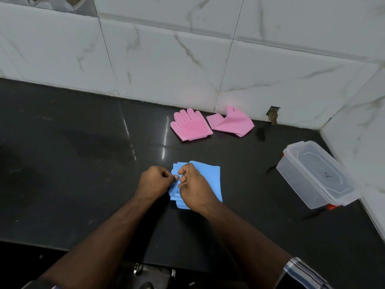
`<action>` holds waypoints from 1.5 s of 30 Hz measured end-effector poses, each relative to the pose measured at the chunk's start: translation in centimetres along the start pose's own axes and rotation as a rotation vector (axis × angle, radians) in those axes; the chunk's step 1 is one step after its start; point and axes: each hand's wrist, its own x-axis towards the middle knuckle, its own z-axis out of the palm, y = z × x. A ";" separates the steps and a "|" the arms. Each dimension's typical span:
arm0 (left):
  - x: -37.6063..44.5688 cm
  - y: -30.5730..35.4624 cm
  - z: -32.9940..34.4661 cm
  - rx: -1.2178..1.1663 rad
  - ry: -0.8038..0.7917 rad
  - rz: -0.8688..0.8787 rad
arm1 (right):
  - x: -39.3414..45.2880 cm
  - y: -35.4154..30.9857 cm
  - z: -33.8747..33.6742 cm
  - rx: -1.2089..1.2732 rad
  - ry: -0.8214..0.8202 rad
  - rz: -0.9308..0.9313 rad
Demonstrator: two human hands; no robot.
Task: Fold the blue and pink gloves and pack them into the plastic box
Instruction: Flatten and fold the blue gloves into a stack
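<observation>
Folded blue gloves (210,180) lie on the black counter in front of me. My left hand (155,181) pinches their left edge with curled fingers. My right hand (192,184) lies over them, its fingers curled on the same edge, and hides much of the blue. Two pink gloves rest near the back wall: one flat with its bristly palm up (190,125), the other folded (231,122) to its right. The clear plastic box (314,174) stands at the right with its lid on, apart from both hands.
The black counter (83,153) runs left and forward, with its front edge near my arms. White marble tiles (187,49) form the back wall and a side wall close behind the box. A chipped hole (273,115) shows at the wall's base.
</observation>
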 end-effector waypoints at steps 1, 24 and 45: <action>0.0 0.2 0.0 0.029 0.000 0.010 | -0.1 0.2 0.0 0.046 0.017 0.010; -0.1 0.1 1.0 0.223 0.044 0.120 | -2.0 7.6 -4.2 -0.632 0.016 -0.004; -1.1 0.7 6.4 0.799 -0.082 0.484 | -3.1 7.2 -4.6 -0.547 -0.084 0.006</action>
